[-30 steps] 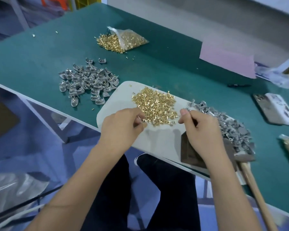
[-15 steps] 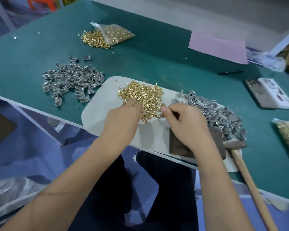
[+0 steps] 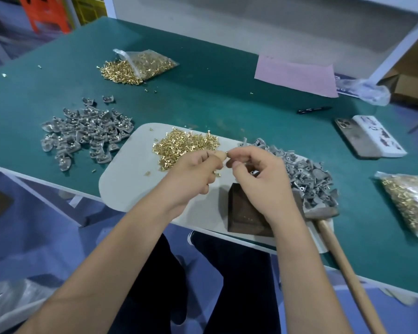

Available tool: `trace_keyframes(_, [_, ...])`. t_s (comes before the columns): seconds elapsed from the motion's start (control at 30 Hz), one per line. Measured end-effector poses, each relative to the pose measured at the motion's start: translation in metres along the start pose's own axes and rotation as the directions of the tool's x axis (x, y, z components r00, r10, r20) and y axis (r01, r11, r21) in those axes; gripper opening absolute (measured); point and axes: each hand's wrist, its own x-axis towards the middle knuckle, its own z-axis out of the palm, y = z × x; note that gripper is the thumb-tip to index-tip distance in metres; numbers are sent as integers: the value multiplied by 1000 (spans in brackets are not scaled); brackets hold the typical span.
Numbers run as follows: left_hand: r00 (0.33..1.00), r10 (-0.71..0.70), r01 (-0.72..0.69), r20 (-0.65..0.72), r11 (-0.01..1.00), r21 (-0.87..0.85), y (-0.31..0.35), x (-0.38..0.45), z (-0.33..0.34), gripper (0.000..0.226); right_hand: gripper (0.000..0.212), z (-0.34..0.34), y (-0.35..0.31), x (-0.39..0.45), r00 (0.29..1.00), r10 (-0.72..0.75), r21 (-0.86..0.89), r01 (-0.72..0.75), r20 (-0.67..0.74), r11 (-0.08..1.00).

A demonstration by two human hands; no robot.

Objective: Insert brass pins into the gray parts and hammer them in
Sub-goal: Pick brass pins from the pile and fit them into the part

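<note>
Head view of a green work surface [image 3: 203,92] with both hands raised over a white board [image 3: 130,179] at its near edge. The left hand [image 3: 191,174] has its fingers [image 3: 219,156] curled, thumb and forefinger pinching a small brass pin [image 3: 225,153] at their tips. The right hand [image 3: 261,179] meets it tip to tip, its fingers curled inward around something small and dark in the palm; what that item is cannot be told. The two hands touch, or nearly so, above the near side of a loose heap of brass pins [image 3: 181,147] lying on the board. To the right of the heap, a pile of gray parts [image 3: 307,174] spreads across the board's right portion. Below the right hand sits a dark block [image 3: 241,213], also on the board. A hammer [image 3: 323,213] rests with its head beside the block and against the gray pile, its wooden handle running toward the viewer past the surface edge. A second pile of gray parts with pins fitted [image 3: 87,131] lies on the surface to the left of the board. Farther back, an open plastic bag [image 3: 147,65] spills more pins. Another bag of pins [image 3: 410,201] lies at the right edge. A phone [image 3: 355,138] lies face down beside a white case [image 3: 379,136], near a pink sheet [image 3: 297,75].
</note>
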Motion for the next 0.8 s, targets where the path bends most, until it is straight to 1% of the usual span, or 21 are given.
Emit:
trace_keyframes(0.07, [999,-9,9,37,1000,9,5,7,4,19,28,-1,2,1,1000,-8,6,8,-30,1000])
trace_keyframes(0.17, [998,8,-8,65,1000,5,10,15,7,18,28,-3,5,3,994,21,96,-11,-105,995])
trace_keyframes(0.3, [995,-30,37,92,996,-82,13,24,13,19,28,-5,8,4,986,71,189,-41,-154,981])
trace_keyframes(0.4, [990,-28,44,138,992,-116,15,27,17,21,25,-5,7,4,979,72,210,-32,-190,977])
trace_keyframes(0.43, [989,-11,26,149,995,-94,15,29,18,21,22,-5,7,4,972,76,207,-29,-224,978])
trace_keyframes(0.47, [990,13,-8,139,999,-37,15,31,18,21,18,-5,8,4,959,88,199,-34,-269,979])
trace_keyframes(0.5, [993,56,-63,99,996,67,13,34,18,19,15,-6,9,4,940,110,188,-50,-323,981])
trace_keyframes(0.53, [991,130,-135,37,967,215,11,38,17,16,12,-6,11,4,915,139,183,-74,-379,980])
trace_keyframes(0.57, [973,230,-206,-15,895,396,9,42,15,12,10,-6,13,5,888,171,189,-97,-427,977])
trace_keyframes(0.6, [947,321,-246,-26,774,584,7,47,13,10,8,-6,14,5,866,195,196,-115,-461,974])
trace_keyframes(0.63, [930,368,-246,-3,627,739,5,50,10,12,7,-5,16,6,852,206,193,-127,-481,973])
trace_keyframes(0.67, [926,377,-235,33,503,832,3,52,8,16,7,-5,16,6,848,208,183,-134,-488,974])
trace_keyframes(0.7, [929,363,-230,67,428,874,2,55,7,20,6,-4,15,6,850,205,172,-136,-486,976])
trace_keyframes(0.8, [936,331,-239,120,347,907,1,60,11,32,6,-3,13,5,853,205,162,-143,-480,976])
